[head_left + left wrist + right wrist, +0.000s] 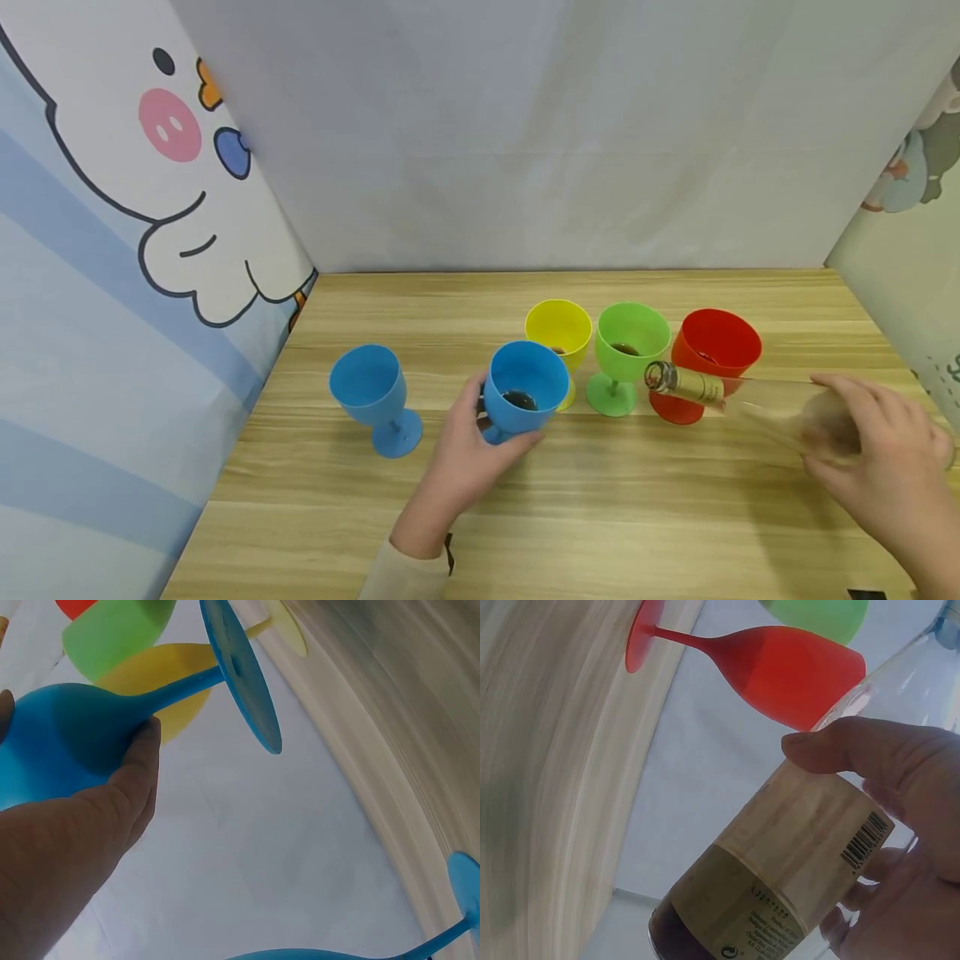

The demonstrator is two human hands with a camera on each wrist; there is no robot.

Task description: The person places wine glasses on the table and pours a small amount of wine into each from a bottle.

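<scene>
My left hand (pixel 472 454) grips a blue goblet (pixel 527 379) round its bowl, and dark liquid lies in the bottom. In the left wrist view its foot (pixel 244 675) hangs off the table. My right hand (pixel 881 450) holds a clear glass bottle (pixel 772 408) tilted, its neck pointing left towards the goblets. A paper label with a barcode (pixel 866 841) covers the bottle's side, and dark liquid (pixel 679 934) sits at its base end. The bottle's mouth (pixel 660 377) is in front of the red goblet (pixel 716 342), apart from the held blue goblet.
Behind the held goblet stands a yellow goblet (pixel 558 329), with a green goblet (pixel 632 337) to its right; both contain some dark liquid. Another blue goblet (pixel 367 387) stands at the left. The wooden table (pixel 585 533) ends against a pale backdrop (pixel 555 142).
</scene>
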